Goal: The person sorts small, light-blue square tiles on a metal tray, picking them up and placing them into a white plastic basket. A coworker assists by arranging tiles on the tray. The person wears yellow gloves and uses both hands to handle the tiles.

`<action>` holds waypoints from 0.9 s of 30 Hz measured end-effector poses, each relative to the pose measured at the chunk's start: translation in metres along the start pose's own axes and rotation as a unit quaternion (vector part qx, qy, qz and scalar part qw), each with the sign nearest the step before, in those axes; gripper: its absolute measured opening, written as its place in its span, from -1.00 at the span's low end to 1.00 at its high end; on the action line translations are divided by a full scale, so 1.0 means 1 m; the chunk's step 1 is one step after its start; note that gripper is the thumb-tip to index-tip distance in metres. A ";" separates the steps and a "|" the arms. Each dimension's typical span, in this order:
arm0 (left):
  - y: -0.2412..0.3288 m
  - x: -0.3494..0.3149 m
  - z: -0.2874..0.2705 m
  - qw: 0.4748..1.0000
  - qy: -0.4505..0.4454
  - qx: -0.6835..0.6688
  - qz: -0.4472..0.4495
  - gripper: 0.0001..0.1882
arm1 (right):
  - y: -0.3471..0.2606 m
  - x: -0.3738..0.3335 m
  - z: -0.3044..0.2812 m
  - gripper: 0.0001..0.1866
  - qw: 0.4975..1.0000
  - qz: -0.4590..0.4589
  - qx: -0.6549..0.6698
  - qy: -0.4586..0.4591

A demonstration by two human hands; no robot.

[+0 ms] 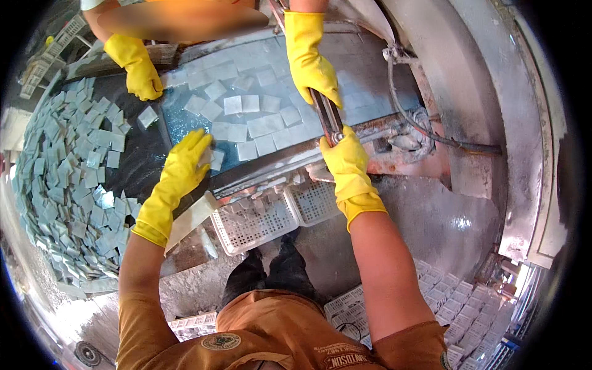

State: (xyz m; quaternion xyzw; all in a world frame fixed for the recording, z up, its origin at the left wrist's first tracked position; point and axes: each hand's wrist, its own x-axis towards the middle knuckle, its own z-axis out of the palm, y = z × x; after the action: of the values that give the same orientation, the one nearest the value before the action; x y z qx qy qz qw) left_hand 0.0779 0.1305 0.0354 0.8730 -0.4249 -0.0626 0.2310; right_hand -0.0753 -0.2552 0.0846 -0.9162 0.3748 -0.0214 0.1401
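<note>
My left hand [185, 163], in a yellow rubber glove, reaches over the near edge of a wet work surface [225, 151]. Its fingers are stretched out and hold nothing; a pale square tile [216, 160] lies just beside them. My right hand [346, 161], gloved alike, is closed on the near end of a dark metal bar [325, 114]. Across the surface, a co-worker's gloved hand [313, 71] is at the bar's far end. Several pale tiles [265, 126] lie flat between the hands. The co-worker's other gloved hand [143, 79] rests by the far edge.
A large heap of loose tiles [68, 179] spreads at the left. Below the near edge hang white perforated baskets [256, 225]. A hose [398, 102] and a grimy machine housing [456, 92] stand at the right. White crates [456, 308] sit low at the right.
</note>
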 end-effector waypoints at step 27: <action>0.064 0.022 0.019 0.989 0.032 0.097 -0.103 0.01 | -0.003 0.000 -0.008 -0.42 1.000 0.003 0.026 0.001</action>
State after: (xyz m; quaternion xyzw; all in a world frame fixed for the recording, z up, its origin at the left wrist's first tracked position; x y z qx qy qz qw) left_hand 0.0404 0.0734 0.0497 0.9321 -0.3291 -0.0167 0.1505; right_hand -0.0746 -0.2552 0.0930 -0.9112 0.3769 -0.0312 0.1633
